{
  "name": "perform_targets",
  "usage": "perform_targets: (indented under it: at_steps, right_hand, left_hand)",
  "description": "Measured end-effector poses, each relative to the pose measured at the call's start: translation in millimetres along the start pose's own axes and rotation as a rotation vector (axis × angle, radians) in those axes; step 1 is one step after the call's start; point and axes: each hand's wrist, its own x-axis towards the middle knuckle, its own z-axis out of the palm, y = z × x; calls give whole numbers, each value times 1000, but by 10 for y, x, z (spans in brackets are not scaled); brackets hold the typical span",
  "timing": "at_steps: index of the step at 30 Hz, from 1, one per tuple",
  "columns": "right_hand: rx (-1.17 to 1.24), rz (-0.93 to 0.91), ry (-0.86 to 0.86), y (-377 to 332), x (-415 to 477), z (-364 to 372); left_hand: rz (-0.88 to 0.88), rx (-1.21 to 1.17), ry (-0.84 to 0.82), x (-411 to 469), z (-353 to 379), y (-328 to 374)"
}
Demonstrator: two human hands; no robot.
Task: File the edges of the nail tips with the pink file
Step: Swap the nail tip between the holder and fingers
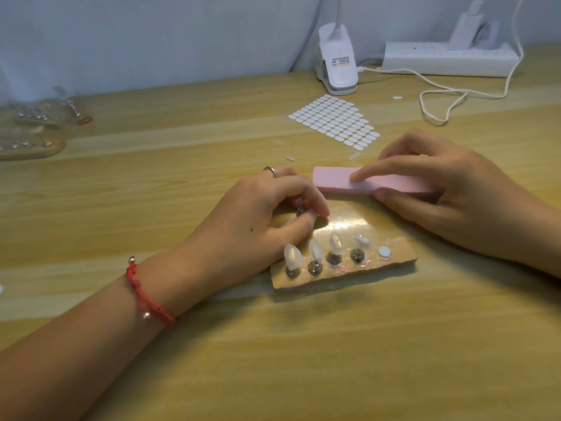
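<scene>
Between left thumb and fingers: small metal stand [301,208], pinched. The left hand [267,214] is curled round it, and the nail tip it carries is mostly hidden.
Right fingers: forefinger [358,176] lies flat along the top of the pink file [334,177], with the thumb against its near edge. The right hand [455,196] grips it about level.
File position: just behind the board [394,264], free end just beside the left knuckles. No contact with the held piece is visible.
Board: four nail tips [293,256] stand in a row on their holders. The fifth spot shows only a white dot [384,252].
Progress (judgement): one piece lifted off and file in hand, so filing is about to begin or resume on this tip.
Done so far: cannot tell, as the edges are too small to show filing.
Left to do (judgement): probably most of the set.
</scene>
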Motion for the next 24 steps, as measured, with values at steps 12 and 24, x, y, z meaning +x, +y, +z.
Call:
perform_targets:
  at_steps: [12,24]
  right_hand:
    - [3,4,-1,-9,-1,-2]
    - [-11,1,-5,-13,-3,-5]
  left_hand:
    - [-4,3,8,2,5,1]
    - [-5,9,9,1,7,-4]
